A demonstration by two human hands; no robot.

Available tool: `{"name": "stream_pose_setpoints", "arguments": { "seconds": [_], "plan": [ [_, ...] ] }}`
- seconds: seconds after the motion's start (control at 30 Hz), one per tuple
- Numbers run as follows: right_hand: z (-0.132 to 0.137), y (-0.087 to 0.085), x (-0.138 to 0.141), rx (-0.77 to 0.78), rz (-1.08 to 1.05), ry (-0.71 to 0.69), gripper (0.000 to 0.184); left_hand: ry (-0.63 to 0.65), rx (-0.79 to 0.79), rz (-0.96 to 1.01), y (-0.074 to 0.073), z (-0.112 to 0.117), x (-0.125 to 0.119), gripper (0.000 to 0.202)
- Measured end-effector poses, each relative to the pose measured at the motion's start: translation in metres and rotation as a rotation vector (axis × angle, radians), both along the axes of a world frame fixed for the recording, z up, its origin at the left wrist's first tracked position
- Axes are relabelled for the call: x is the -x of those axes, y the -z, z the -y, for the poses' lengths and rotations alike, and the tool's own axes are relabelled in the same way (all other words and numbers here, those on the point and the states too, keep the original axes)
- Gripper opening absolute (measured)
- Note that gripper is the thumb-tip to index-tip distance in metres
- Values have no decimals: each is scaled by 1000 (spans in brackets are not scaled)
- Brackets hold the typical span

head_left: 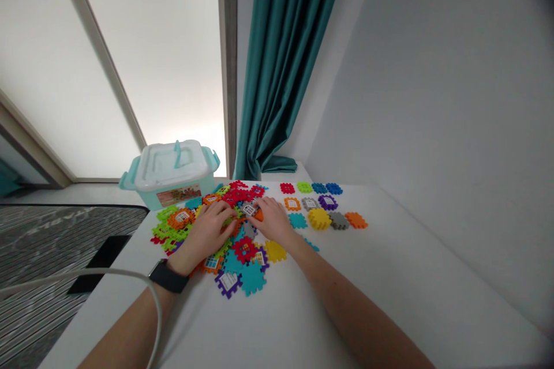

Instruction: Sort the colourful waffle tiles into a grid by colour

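Observation:
My left hand [211,227] lies over a pile of coloured plastic interlocking tiles, its fingers spread and bent on the pieces. Across from it, my right hand [272,218] has thumb and fingertips at the right edge of a grey window tile [248,209], which it seems to pinch. An orange tile [258,214] shows in the gap between that thumb and forefinger. Nearer me lie a red window tile [244,248], a turquoise tile [253,278] and a purple-edged tile [228,282]. Red tiles [238,196] gather beyond the hands, lime green tiles [171,232] to the left.
Right of the pile, tiles stand sorted in rows by colour, among them a yellow stack [319,219] and an orange stack [356,220]. A lidded turquoise box [173,168] stands at the back left. A white cable [108,271] crosses my left forearm. Behind hangs a teal curtain [281,69].

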State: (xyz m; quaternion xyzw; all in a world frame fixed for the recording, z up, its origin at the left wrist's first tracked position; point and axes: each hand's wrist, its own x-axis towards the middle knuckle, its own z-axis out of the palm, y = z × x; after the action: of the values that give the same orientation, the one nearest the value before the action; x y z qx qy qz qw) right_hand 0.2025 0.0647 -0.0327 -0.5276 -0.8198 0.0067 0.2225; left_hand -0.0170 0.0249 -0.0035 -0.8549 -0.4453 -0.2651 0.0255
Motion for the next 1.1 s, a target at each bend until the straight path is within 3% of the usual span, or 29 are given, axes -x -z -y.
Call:
{"name": "stream_pose_setpoints", "arguments": {
  "seconds": [0.4, 0.67, 0.9, 1.1],
  "plan": [
    [0, -1, 2, -11, -47, -2, 28, -16, -3, 2, -1, 1, 0, 16],
    [26, -13, -9, -286, -136, -143, 25, -58, 0, 56, -3, 3, -4, 13],
    [53, -20, -7, -424, -281, -217, 30, 59, -26, 120, 0, 4, -6, 28],
    [62, -14, -10, -415, -336, -199, 31, 120, -49, 154, -1, 7, -7, 29]
  ]
}}
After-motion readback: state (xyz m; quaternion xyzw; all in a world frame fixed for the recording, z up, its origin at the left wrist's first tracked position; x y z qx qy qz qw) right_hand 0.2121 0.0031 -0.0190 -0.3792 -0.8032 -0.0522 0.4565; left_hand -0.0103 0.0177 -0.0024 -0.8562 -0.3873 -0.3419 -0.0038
